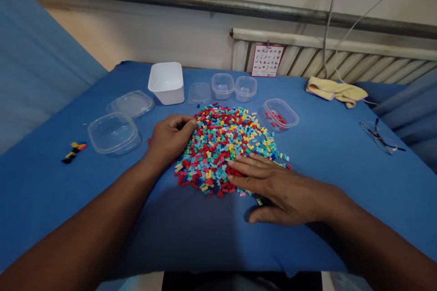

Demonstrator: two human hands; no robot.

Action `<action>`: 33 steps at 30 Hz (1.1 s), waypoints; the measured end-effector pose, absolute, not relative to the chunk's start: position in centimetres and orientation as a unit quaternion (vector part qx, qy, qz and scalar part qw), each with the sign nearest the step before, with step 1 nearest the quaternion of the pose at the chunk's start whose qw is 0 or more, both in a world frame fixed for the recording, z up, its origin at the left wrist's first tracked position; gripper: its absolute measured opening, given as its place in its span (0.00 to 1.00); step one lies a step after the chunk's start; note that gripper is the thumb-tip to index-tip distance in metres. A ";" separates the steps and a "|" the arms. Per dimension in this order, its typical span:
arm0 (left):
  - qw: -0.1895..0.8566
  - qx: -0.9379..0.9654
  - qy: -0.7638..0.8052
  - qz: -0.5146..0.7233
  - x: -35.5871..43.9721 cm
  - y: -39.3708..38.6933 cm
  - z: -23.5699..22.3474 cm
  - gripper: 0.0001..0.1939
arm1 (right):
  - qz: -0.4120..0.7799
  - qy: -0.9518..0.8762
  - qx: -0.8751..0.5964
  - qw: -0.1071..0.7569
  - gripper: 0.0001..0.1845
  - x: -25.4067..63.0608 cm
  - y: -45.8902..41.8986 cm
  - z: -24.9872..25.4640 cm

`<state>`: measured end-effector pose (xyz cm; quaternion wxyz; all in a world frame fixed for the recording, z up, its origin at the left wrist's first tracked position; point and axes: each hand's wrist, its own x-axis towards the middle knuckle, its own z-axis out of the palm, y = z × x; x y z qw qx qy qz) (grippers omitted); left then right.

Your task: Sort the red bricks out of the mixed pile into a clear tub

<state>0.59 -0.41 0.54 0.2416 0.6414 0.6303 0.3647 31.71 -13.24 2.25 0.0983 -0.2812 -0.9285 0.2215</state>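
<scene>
A heap of small building bricks (221,145) in red, turquoise, yellow, pink and green is spread across the blue cloth. At its upper left edge is my left hand (170,138), fingers curled and thumb tip against the index finger. Whatever may be in that pinch is hidden. My right hand (276,186) lies over the lower right of the heap, palm down with fingers stretched and apart, fingertips touching the bricks. A clear plastic tub (290,117) with several red bricks stands right of the heap.
Beyond the heap are a white tub (166,79), two small clear tubs (223,86) and a lid (200,93). To the left lie a large clear tub (112,134), another lid (131,103) and a small brick figure (74,151). Glasses (382,137) and a yellow cloth (336,91) lie right.
</scene>
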 end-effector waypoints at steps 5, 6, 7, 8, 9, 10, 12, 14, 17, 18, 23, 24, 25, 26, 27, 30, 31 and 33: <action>0.237 0.650 0.624 0.364 0.5 -0.4 0.5 0.17 | 0.165 -0.931 -0.300 0.125 0.26 33.6 -11.8 1.6; 0.238 0.650 0.624 0.363 0.5 -0.4 0.5 0.17 | 0.146 -0.928 -0.316 0.137 0.23 33.9 -11.4 1.3; 0.239 0.649 0.625 0.362 0.5 -0.4 0.5 0.17 | 0.129 -0.923 -0.330 0.149 0.21 34.1 -11.1 1.0; 0.239 0.648 0.626 0.362 0.5 -0.4 0.5 0.17 | 0.116 -0.918 -0.343 0.162 0.20 34.4 -10.8 0.7; 0.239 0.647 0.626 0.363 0.5 -0.4 0.5 0.17 | 0.106 -0.912 -0.355 0.179 0.20 34.6 -10.6 0.5; 0.238 0.647 0.626 0.365 0.4 -0.4 0.4 0.17 | 0.099 -0.904 -0.367 0.196 0.19 34.9 -10.5 0.3; 0.233 0.652 0.621 0.368 0.4 -0.3 0.3 0.16 | 0.085 -0.888 -0.393 0.224 0.18 35.2 -10.3 0.1; 0.230 0.656 0.617 0.369 0.4 -0.3 0.2 0.17 | 0.076 -0.877 -0.409 0.238 0.17 35.4 -10.2 0.1; 0.229 0.657 0.616 0.370 0.3 -0.2 0.2 0.17 | 0.089 -0.882 -0.384 0.260 0.14 35.0 -10.4 0.4; 0.228 0.657 0.616 0.370 0.4 -0.2 0.1 0.17 | 0.102 -0.886 -0.364 0.270 0.13 34.7 -10.5 0.5; 0.225 0.660 0.612 0.373 0.4 -0.2 0.1 0.17 | 0.169 -0.880 -0.310 0.318 0.19 34.0 -10.8 0.9; 0.224 0.660 0.612 0.374 0.4 -0.2 0.1 0.16 | 0.166 -0.873 -0.323 0.327 0.19 34.1 -10.7 0.9; 0.224 0.661 0.611 0.374 0.3 -0.2 0.1 0.16 | 0.159 -0.865 -0.339 0.334 0.19 34.3 -10.6 1.0; 0.224 0.662 0.610 0.374 0.3 -0.2 0.1 0.16 | 0.152 -0.858 -0.353 0.341 0.19 34.5 -10.5 1.0; 0.224 0.662 0.609 0.375 0.3 -0.2 0.1 0.15 | 0.148 -0.852 -0.364 0.344 0.19 34.8 -10.4 1.0; 0.226 0.662 0.608 0.376 0.3 -0.1 0.1 0.16 | 0.160 -0.848 -0.377 0.338 0.18 35.2 -10.2 1.0; 0.227 0.662 0.608 0.376 0.3 -0.1 0.1 0.15 | 0.167 -0.849 -0.377 0.330 0.18 35.2 -10.2 0.9; 0.228 0.661 0.607 0.377 0.3 -0.1 0.1 0.15 | 0.179 -0.854 -0.372 0.317 0.17 35.2 -10.2 0.8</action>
